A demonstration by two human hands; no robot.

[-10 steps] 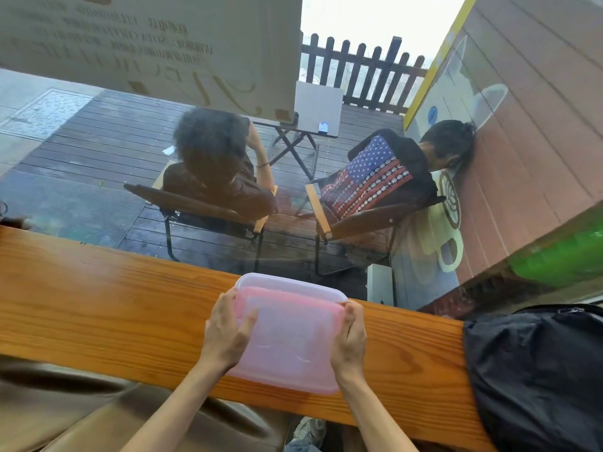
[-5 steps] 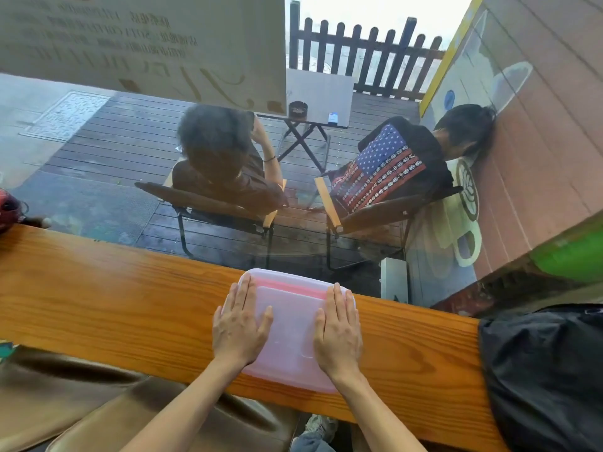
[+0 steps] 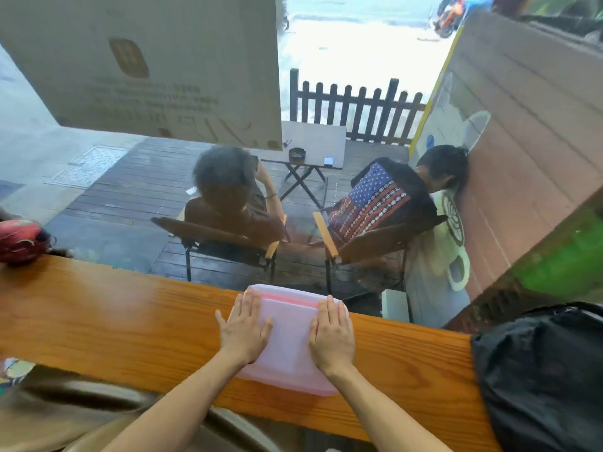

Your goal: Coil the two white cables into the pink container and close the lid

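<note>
The pink container (image 3: 288, 340) lies on the wooden counter (image 3: 130, 324) right in front of me, with its translucent lid on top. My left hand (image 3: 243, 327) rests flat on the lid's left side, fingers spread. My right hand (image 3: 332, 336) lies flat on the lid's right side. Both palms are down on the lid and neither hand grips it. The white cables are not visible; the cloudy lid hides whatever is inside.
A black bag (image 3: 541, 376) sits on the counter at the right. A red helmet-like object (image 3: 21, 241) lies at the far left. A window pane stands just behind the container; two people sit on chairs outside.
A second ago my hands held the lid by its sides above the container. The lid came down and both palms now lie flat on it. The view has tilted upward.
</note>
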